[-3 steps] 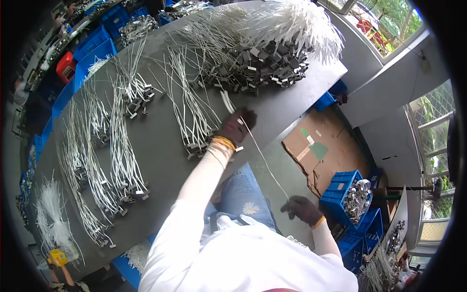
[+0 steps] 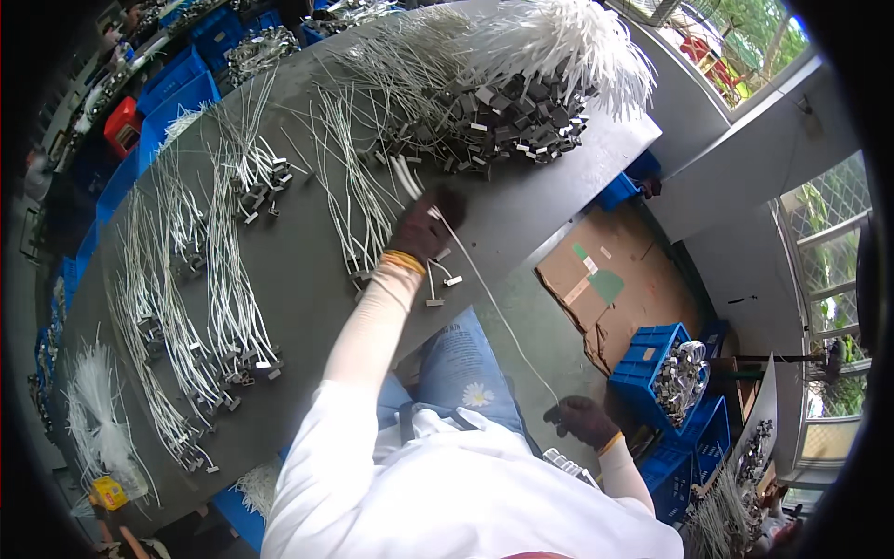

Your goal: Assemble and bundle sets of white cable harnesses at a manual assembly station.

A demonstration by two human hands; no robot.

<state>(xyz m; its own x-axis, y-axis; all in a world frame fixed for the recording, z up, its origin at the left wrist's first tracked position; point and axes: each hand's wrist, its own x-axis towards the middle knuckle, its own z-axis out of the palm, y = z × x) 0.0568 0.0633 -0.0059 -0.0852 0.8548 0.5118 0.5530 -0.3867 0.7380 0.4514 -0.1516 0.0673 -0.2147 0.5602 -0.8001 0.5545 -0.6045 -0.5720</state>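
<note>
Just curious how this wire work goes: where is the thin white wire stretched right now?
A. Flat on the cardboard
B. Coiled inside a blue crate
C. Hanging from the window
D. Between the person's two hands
D: the white wire runs taut from the left hand over the grey table down to the right hand beside the lap.

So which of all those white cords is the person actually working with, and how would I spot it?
Start at the long grey table covered in bundled white cords. At its near edge the left hand, in a dark glove, holds one white cord. Unlike the bundles lying on the table, this cord runs alone off the edge, stretched through the air down to the right hand.
</note>
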